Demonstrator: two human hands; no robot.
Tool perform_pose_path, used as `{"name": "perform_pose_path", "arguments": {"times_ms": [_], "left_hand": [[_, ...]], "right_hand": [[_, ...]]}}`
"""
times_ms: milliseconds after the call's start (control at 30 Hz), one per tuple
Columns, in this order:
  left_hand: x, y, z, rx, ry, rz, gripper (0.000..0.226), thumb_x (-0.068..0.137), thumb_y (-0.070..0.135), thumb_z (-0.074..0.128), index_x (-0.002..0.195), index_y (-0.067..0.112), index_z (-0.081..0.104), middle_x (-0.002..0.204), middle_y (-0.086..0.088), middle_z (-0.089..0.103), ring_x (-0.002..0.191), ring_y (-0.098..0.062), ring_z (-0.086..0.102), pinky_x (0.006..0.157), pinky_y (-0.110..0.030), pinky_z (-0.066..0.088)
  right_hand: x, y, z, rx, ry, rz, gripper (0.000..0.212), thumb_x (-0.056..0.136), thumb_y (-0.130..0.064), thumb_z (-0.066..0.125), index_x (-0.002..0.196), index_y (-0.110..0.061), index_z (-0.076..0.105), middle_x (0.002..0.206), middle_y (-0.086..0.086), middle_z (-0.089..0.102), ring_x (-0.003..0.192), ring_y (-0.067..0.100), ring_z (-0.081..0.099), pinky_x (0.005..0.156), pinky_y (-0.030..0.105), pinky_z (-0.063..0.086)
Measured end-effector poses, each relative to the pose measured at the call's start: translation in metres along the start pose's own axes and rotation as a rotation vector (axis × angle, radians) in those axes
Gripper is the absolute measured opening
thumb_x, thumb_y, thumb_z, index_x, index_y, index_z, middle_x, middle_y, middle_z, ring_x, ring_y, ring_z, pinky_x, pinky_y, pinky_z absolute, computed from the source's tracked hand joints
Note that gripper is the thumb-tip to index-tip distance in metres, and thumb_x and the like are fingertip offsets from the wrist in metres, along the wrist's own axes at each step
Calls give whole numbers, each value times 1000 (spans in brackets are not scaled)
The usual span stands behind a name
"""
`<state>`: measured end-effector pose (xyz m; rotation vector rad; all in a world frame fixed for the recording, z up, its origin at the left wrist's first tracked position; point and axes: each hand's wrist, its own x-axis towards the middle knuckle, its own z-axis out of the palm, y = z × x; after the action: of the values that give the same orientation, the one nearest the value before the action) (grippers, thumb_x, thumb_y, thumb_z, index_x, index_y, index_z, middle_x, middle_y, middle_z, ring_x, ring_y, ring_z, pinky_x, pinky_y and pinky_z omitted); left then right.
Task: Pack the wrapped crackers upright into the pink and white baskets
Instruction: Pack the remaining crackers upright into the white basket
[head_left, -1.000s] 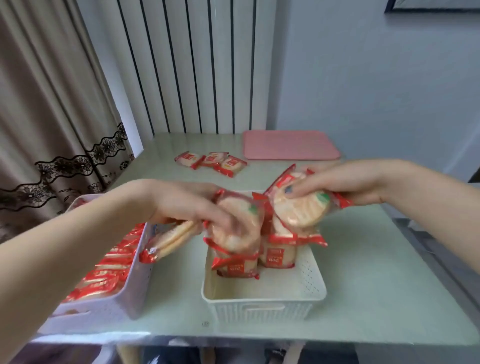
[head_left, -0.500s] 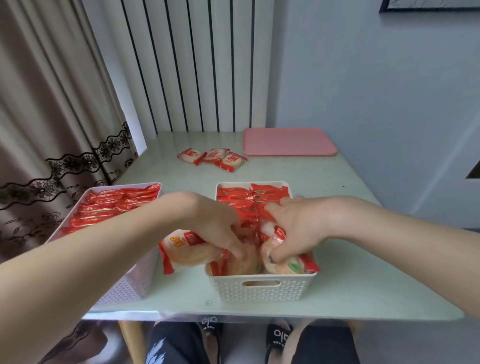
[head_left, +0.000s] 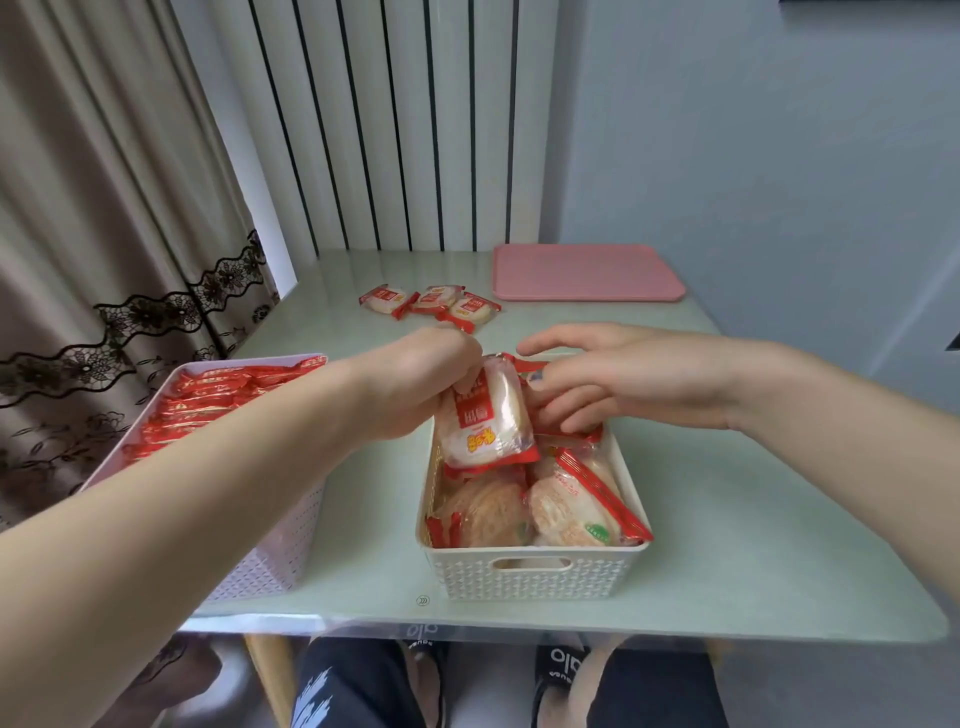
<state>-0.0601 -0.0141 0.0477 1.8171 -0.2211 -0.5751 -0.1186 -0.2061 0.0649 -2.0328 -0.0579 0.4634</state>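
Cracker pack (head_left: 483, 415) in left hand (head_left: 415, 384) above white basket (head_left: 535, 571)

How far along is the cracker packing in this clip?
Done: the pink basket looks full of upright packs. In hand: the left hand holds a wrapped cracker over the white basket, where several packs lie tilted; the right hand reaches in with straight fingers. Left: three loose packs on the table.

Pink lid (head_left: 587, 273) flat at table (head_left: 753, 519) far edge; curtain (head_left: 93, 208) left, radiator (head_left: 395, 124) behind.
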Motion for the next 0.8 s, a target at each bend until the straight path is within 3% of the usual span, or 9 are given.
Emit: {"name": "perform_pose_path", "arguments": {"times_ms": [133,167,200,233,267,400,567,667,800], "left_hand": [[4,1,12,-40,84,67,28,83,-14,35,102,2,48,86,-2,53,66,-18,48,53,-26,35],[9,2,12,-67,85,75,38,85,-12,39,120,-2,46,103,3,53,73,-18,55,53,-25,37],[13,2,11,-58,86,63,53,84,-5,46,136,0,38,129,-3,34,113,-26,55,56,-26,41],[16,2,8,-7,98,66,63,79,5,53,140,6,34,92,1,37,82,-16,34,63,-29,45],[14,1,5,122,121,76,68,73,17,59,137,11,36,112,-7,55,98,-24,57,71,-31,46],[-4,-7,-2,816,15,176,34,82,37,71,106,17,56,100,1,61,94,-19,59,75,-33,51],[-31,-20,8,1339,-229,162,44,83,58,68,104,20,63,100,2,67,85,-20,58,63,-24,47],[-30,-28,12,1350,-242,210,47,81,54,72,108,19,58,99,3,64,83,-19,57,54,-17,37],[-30,-29,7,1196,-278,210,48,81,53,75,107,28,44,87,16,53,73,-4,54,57,-8,41]], "right_hand": [[15,16,11,42,95,-45,35,90,-17,71,123,-22,60,105,9,77,92,19,73,85,31,55],[21,21,11,43,159,-60,30,89,-13,70,117,-19,63,99,9,77,86,20,73,80,33,54],[26,25,10,30,224,-71,27,87,-12,71,113,-17,64,92,9,76,80,22,70,76,35,52],[29,29,7,-18,290,-72,26,85,-15,72,110,-17,64,87,9,74,76,23,68,73,35,50],[32,32,3,-107,353,-68,27,84,-20,73,110,-17,63,84,6,72,74,25,66,71,36,48],[32,44,-4,-679,494,-11,43,87,-35,68,123,-14,58,106,3,65,95,23,61,85,37,51],[26,40,4,-741,476,-81,48,89,-31,65,133,-16,53,123,3,56,113,22,55,94,33,45],[21,25,18,-622,474,-269,24,88,-21,64,112,-22,66,102,-7,65,93,11,62,80,26,47],[13,9,39,-527,148,-245,12,93,-20,59,94,-26,69,74,-7,74,64,1,64,71,28,55]]}}
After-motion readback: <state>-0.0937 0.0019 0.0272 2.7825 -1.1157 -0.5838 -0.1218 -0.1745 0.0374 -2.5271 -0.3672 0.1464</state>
